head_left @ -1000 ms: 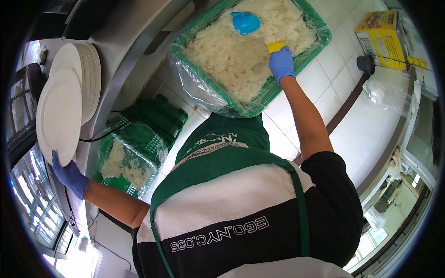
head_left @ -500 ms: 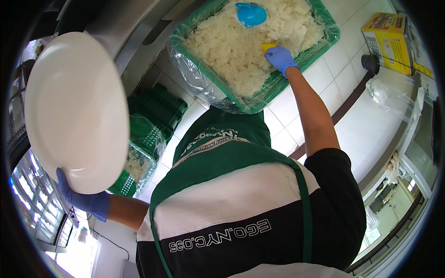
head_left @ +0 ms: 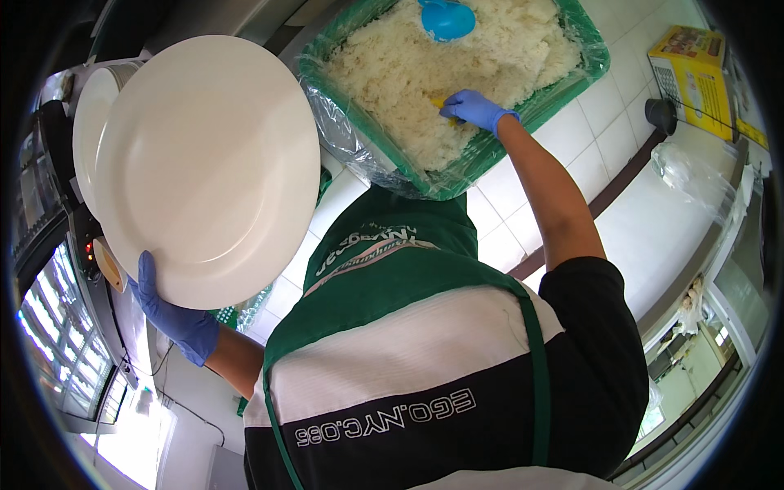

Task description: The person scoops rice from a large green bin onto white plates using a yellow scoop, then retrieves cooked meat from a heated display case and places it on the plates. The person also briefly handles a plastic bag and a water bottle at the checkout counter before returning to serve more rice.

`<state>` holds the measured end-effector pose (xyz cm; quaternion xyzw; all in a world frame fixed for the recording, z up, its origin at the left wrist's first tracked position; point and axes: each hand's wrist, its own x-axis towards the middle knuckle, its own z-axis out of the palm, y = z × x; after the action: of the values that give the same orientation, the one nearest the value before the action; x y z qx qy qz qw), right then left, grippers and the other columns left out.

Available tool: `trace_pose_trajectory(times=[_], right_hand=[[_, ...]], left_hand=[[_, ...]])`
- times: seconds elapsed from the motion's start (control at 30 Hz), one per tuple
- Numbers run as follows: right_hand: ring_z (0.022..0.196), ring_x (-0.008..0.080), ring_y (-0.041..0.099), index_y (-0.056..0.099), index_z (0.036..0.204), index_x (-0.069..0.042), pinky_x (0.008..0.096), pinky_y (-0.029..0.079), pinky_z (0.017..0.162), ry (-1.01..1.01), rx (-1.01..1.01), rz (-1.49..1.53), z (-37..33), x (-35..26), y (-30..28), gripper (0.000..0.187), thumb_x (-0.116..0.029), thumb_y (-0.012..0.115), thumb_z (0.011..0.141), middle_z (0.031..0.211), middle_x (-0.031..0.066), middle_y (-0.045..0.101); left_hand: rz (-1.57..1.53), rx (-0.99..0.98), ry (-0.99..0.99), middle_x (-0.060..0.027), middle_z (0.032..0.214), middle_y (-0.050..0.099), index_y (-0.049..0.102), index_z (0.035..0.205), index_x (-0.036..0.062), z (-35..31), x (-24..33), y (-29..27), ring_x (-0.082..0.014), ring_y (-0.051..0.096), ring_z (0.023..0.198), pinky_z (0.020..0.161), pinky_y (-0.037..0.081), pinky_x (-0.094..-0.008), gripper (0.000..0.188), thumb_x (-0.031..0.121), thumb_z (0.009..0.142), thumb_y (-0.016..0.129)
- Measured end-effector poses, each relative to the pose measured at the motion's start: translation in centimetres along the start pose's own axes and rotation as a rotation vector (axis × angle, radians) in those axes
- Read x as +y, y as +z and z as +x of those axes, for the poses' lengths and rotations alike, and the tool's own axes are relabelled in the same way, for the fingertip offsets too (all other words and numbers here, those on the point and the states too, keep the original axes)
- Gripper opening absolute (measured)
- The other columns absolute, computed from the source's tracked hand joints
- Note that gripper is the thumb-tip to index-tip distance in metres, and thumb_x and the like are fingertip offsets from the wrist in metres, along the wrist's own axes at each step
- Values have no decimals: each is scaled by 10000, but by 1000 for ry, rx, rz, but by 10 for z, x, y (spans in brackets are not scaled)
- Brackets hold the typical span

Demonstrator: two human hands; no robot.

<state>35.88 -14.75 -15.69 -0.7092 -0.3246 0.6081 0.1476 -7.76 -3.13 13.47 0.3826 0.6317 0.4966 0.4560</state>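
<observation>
My left hand (head_left: 175,314), in a blue glove, grips the lower rim of a large white oval plate (head_left: 216,163), thumb over its face; nothing lies on the plate. My right hand (head_left: 475,109), gloved too, is closed on a yellow scoop (head_left: 439,103), mostly hidden by fingers and rice. The hand is down at the surface of the cooked rice (head_left: 392,73). That rice fills a green crate (head_left: 457,184) lined with clear plastic. A blue scoop (head_left: 449,22) rests on the rice farther back.
More white plates (head_left: 91,122) stand behind the held plate at the left. A yellow box (head_left: 694,77) and a dark cup (head_left: 660,116) are at the far right, with a crumpled clear plastic bag (head_left: 690,171) nearby. Another green crate (head_left: 224,317) shows partly below the plate.
The plate has moved right, toward the rice crate, and uncovered the plates behind it. My right hand has shifted slightly left and nearer, with the yellow scoop deeper in the rice.
</observation>
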Motion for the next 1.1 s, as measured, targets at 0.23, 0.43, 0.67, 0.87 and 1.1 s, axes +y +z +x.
trace_pose_trajectory(times=[0.23,0.43,0.67,0.87,1.1], right_hand=[[711,147,567,668,890,-11,288,501,718,-32,-164,234,3,-3,3,249,-241,656,796,738,60,593],[592,113,439,536,660,-64,286,452,675,-50,-283,369,-8,-13,3,206,-183,615,809,606,-3,425],[602,113,431,467,621,-88,292,441,670,-84,-377,656,-17,-12,-3,245,-143,584,829,601,-12,390],[621,106,433,499,668,-74,294,457,702,-174,-131,749,-51,-25,-22,204,-139,586,840,619,-13,386],[855,136,575,595,820,-70,312,457,842,-303,134,739,-81,-58,-33,50,-115,619,823,897,57,622]], left_hand=[[68,-26,-11,-146,1178,576,488,1264,-31,-4,-17,-2,-237,603,1009,881,488,-341,460,111,843,608],[99,-127,-17,-151,1186,570,479,1275,-26,-8,-40,13,-231,599,1020,876,486,-320,470,101,844,618],[18,-335,-22,-96,1177,591,492,1271,-1,6,-77,27,-165,584,1028,876,459,-279,420,59,873,613],[35,-416,-85,-95,1167,584,495,1244,-9,14,-114,45,-154,561,1041,915,427,-288,399,90,876,611],[-14,-632,-196,-99,1166,590,469,1282,-14,6,-181,100,-155,564,1038,906,440,-290,427,70,880,584]])
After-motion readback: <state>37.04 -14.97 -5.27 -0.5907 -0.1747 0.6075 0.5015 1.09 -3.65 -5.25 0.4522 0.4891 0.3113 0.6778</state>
